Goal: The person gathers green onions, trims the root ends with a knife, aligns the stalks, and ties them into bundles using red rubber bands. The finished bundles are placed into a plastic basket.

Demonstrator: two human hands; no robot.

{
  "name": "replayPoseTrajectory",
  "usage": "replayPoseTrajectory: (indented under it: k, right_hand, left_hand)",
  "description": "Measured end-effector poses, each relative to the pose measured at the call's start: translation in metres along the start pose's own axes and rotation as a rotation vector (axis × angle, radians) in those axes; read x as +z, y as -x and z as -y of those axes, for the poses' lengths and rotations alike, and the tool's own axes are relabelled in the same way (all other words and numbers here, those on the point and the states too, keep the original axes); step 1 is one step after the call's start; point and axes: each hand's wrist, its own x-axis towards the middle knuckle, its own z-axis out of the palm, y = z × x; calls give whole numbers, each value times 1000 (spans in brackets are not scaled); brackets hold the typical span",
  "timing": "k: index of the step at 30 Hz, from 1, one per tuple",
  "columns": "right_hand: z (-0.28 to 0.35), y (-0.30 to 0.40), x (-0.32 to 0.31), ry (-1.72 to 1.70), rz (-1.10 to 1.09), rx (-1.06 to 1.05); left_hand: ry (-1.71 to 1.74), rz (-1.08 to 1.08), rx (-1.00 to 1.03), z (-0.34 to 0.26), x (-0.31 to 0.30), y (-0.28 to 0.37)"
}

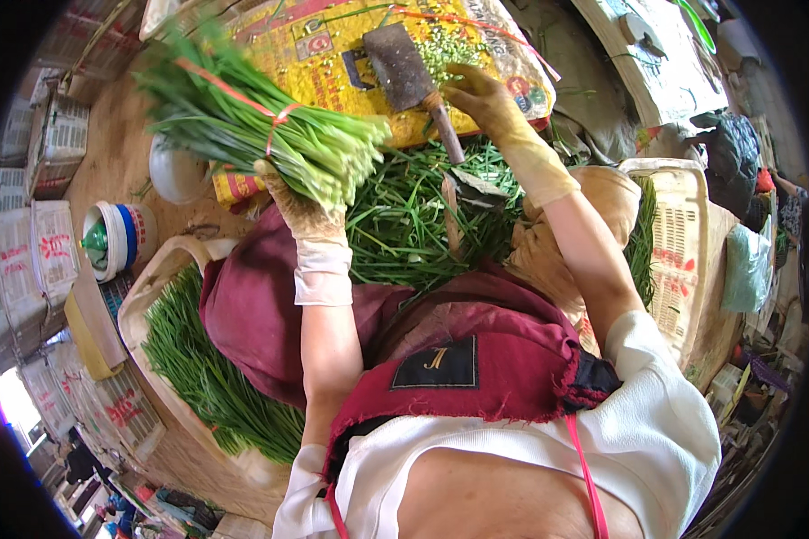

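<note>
My left hand (310, 199), in a pale rubber glove, is shut around a bundle of garlic chives (310, 145) and holds it up and tilted. A red plastic tie (282, 120) binds the bundle; its leafy end is blurred. My right hand (482, 101), gloved in yellow, hovers with fingers apart over small pale trimmings (441, 54). Beside it lies a cleaver (401, 67) with a dark blade and a wooden handle pointing towards me. The cleaver rests on a yellow printed sack (270, 54) that covers a raised work surface.
Loose cut leaves (411, 222) are heaped between my knees. A plastic crate (131, 306) full of chives (209, 364) stands at my left, another crate (681, 222) at my right. A white bucket (111, 236) holds a green bottle (96, 244). Stacked crates (54, 236) line the far left.
</note>
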Motion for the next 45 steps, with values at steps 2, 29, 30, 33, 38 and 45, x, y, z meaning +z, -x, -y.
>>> replayPoseTrajectory:
  k: [2, 29, 30, 33, 38, 45]
  right_hand:
    - [-61, -3, -39, 502, -111, -3]
    - [-34, 42, 23, 207, -309, -165]
    - [-25, 49, 19, 161, -305, -155]
    - [5, 50, 15, 5, -258, -128]
    - [12, 13, 11, -190, -93, 350]
    - [-2, 43, 19, 251, -101, -89]
  left_hand:
    - [119, 53, -41, 11, 0, -32]
    - [-3398, 265, -513, 54, 25, -173]
    - [-3366, 208, -697, 63, 34, -183]
    - [-3344, 202, -848, 62, 37, -200]
    - [-3238, 103, -916, 66, 33, -206]
    - [-3193, 27, -753, 63, 27, -195]
